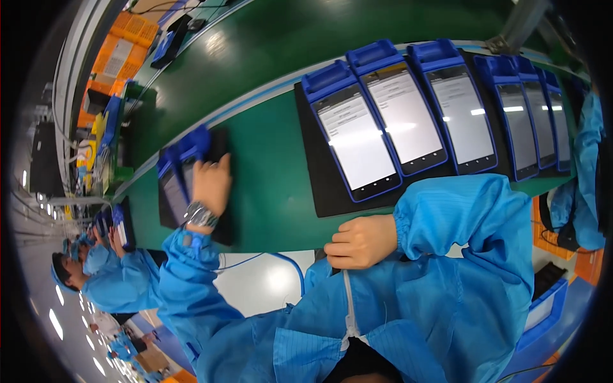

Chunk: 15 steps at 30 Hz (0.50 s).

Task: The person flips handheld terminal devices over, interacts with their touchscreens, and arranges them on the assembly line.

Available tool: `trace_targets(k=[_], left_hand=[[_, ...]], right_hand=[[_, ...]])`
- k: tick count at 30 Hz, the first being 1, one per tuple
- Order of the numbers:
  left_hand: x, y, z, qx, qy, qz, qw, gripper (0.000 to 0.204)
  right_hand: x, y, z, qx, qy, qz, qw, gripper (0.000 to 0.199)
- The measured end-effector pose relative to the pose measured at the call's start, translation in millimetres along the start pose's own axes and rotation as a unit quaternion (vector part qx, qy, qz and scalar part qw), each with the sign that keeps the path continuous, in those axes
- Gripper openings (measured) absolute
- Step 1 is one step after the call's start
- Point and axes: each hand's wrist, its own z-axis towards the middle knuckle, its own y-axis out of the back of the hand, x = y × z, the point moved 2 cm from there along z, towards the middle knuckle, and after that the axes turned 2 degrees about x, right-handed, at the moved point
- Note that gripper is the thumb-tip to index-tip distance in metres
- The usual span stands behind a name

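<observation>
A: Devices?
B: Blue rectangular handheld devices (pixel 357 150): casings appear to be smooth, hard plastic. White-lit screens (pixel 408 121) glossy, glass-like, carrying bright reflected streaks.
A: Beneath?
B: Thin black rectangular mat (pixel 325 191): matt, dull. Flat green tabletop (pixel 268 159): smooth, low sheen; composition undetermined.
A: Worn items?
B: Silver-coloured banded wristwatch (pixel 202 217): shiny, metal in look. Bright-blue long-sleeved work jacket (pixel 447 287): woven cloth, finely lined, creased, faintly lustrous. White narrow zip (pixel 350 313): material unclear.

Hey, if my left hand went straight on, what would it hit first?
Your left hand would probably meet the nearer blue-framed handheld terminal of the left pair first; whether they already touch is unclear.
</observation>
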Motion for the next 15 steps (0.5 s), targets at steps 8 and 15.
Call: trace_targets(k=[8,15], left_hand=[[-94.6,86.0,92.6,-0.046,-0.093,-0.27,0.957,0.03],[-12.3,99.4,50.3,-0.215,0.033,-0.323,0.921,0.035]], right_hand=[[6.9,8.2,-4.6,0.002,-0.002,-0.012,1.0,0.013],[5.1,8.3,-3.7,0.0,-0.011,0.004,1.0,0.013]])
